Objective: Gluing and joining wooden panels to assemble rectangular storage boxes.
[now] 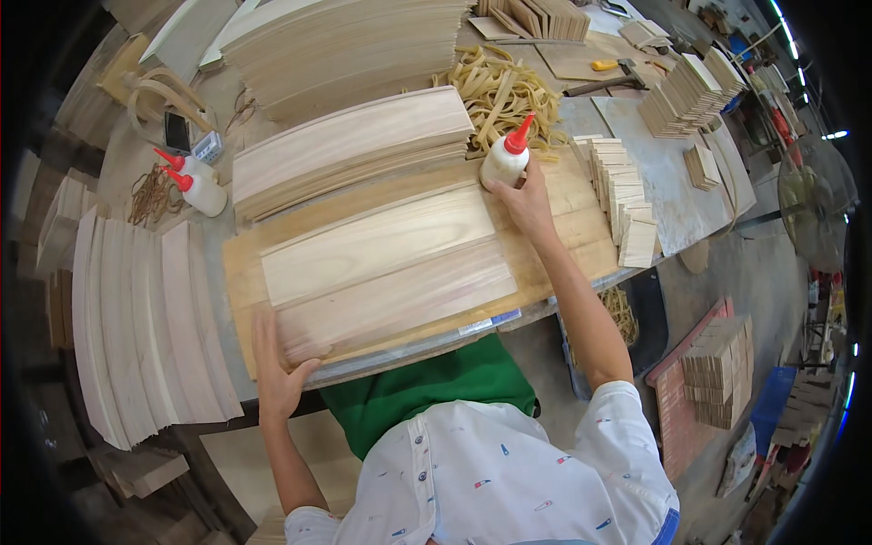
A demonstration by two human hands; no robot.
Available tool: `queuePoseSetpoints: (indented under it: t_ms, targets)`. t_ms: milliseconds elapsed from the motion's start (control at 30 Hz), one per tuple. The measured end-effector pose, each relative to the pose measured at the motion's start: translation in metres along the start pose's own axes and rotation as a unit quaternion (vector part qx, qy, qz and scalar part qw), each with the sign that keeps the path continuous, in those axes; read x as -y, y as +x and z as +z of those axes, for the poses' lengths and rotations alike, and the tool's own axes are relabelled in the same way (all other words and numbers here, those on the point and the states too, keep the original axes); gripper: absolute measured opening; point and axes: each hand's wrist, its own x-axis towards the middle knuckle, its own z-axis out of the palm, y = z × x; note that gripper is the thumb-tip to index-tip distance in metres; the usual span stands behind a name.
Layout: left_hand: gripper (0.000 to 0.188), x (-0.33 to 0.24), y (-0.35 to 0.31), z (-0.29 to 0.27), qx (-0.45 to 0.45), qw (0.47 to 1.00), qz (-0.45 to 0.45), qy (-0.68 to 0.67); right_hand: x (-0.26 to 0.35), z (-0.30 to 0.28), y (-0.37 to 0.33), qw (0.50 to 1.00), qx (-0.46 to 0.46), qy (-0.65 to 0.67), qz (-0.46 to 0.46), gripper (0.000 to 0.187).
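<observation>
A white glue bottle (505,163) with a red nozzle stands upright at the far right of the work board (563,222). My right hand (527,195) has its fingers wrapped round the lower part of the bottle. Two thin pale wooden panels lie side by side in front of me, a farther panel (381,238) and a nearer panel (409,295). At the nearer panel's left end is my left hand (279,368), its fingers stretched out and thumb spread. The fingertips of that hand are slightly blurred, touching or very close to the panel's end.
Beyond the panels lies a stack of boards (354,150), with rubber bands (509,86) heaped beside it. Curved panels (145,318) lean at the left near two more glue bottles (202,193). Small wooden pieces (622,191) line the board's right side. A hammer (618,77) lies farther back.
</observation>
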Motion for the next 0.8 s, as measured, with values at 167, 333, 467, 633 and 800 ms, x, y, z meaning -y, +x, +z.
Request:
queuePoseSetpoints:
  t_ms: [167, 333, 467, 633, 800]
  targets:
    - [0.079, -0.012, -0.014, 0.000, -0.038, 0.999, 0.027, 0.014, 0.001, 0.009, 0.004, 0.998, -0.062, 0.002, -0.025, 0.056]
    - [0.065, -0.034, -0.013, 0.020, -0.082, 0.992, 0.080, -0.057, 0.053, 0.006, -0.023, 1.000, -0.015, -0.018, -0.003, 0.056]
    - [0.075, -0.091, 0.014, 0.062, 0.017, 0.946, 0.106, -0.304, 0.102, 0.014, -0.074, 0.970, 0.209, -0.117, -0.046, 0.067]
    - [0.068, -0.115, 0.032, 0.104, 0.117, 0.814, 0.009, -0.569, 0.127, 0.026, -0.113, 0.903, 0.364, -0.184, -0.134, 0.079]
    - [0.052, -0.128, 0.032, 0.097, 0.099, 0.749, -0.038, -0.654, 0.102, 0.030, -0.140, 0.916, 0.217, 0.314, 0.123, 0.088]
